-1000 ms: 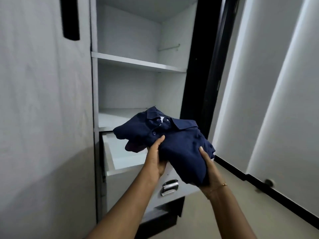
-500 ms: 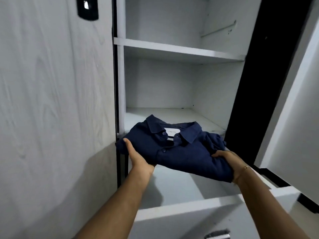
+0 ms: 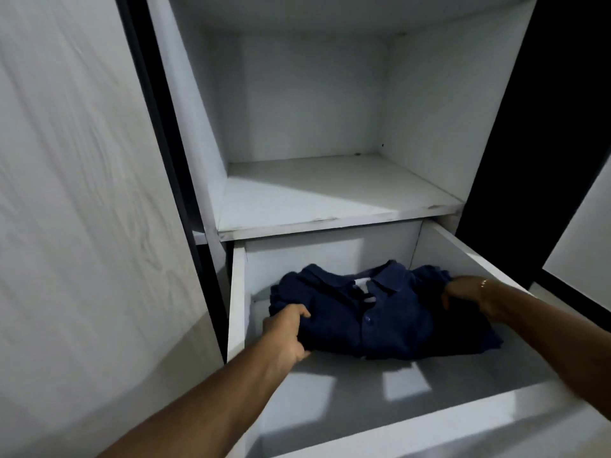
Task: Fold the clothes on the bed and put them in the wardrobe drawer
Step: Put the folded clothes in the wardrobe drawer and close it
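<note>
A folded navy polo shirt (image 3: 373,315) lies inside the open white wardrobe drawer (image 3: 236,302), toward its back, collar facing away from me. My left hand (image 3: 286,332) grips the shirt's left edge, thumb on top and fingers tucked beneath. My right hand (image 3: 463,290) holds the shirt's right side near the drawer's right wall, its fingertips hidden in the dark cloth.
A bare white shelf (image 3: 330,200) sits just above the drawer, overhanging its back. A pale wood-grain wardrobe door (image 3: 82,209) fills the left. A dark door edge (image 3: 515,143) stands on the right. The drawer's front half (image 3: 380,391) holds nothing.
Both hands have carried the shirt from in front of the shelf down into the drawer. I have leaned in closer, so the drawer now fills the lower view.
</note>
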The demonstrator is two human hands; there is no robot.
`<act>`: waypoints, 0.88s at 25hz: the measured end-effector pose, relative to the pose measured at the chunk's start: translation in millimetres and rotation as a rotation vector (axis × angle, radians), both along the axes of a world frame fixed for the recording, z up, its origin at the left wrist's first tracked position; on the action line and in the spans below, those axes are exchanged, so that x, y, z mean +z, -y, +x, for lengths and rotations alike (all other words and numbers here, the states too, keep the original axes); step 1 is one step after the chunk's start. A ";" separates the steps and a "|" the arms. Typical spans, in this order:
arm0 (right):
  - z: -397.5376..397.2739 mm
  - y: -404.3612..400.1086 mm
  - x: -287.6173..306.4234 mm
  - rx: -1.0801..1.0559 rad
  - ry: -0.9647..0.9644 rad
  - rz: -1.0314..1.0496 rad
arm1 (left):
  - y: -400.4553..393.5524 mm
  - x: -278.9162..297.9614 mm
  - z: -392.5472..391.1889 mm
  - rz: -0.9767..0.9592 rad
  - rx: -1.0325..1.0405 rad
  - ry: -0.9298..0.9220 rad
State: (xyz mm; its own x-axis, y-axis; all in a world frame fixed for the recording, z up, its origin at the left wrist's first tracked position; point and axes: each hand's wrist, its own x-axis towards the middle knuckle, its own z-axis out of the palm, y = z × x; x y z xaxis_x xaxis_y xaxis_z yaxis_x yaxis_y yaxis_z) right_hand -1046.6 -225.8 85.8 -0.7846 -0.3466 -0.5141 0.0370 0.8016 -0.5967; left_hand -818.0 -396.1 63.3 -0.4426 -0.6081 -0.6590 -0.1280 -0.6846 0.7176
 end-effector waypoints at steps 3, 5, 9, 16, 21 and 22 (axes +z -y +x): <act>2.9 7.6 -23.6 0.120 0.031 0.104 | -0.6 -10.3 -3.0 -0.029 0.009 0.118; 1.1 9.4 -33.3 0.171 0.013 0.138 | -8.5 -9.3 -1.1 -0.098 -0.055 0.200; -0.3 11.1 -41.3 0.305 -0.107 0.319 | -20.9 -21.5 0.7 -0.267 -0.231 0.467; 10.3 12.5 -7.4 0.463 -0.438 0.356 | -9.0 -19.7 3.6 -0.910 -0.653 0.737; 84.9 2.8 34.4 0.437 -0.545 -0.036 | -26.5 42.5 16.1 -1.130 -0.664 0.353; 107.5 -0.8 34.9 0.462 -0.582 -0.076 | -35.6 54.6 21.1 -1.228 -0.661 0.344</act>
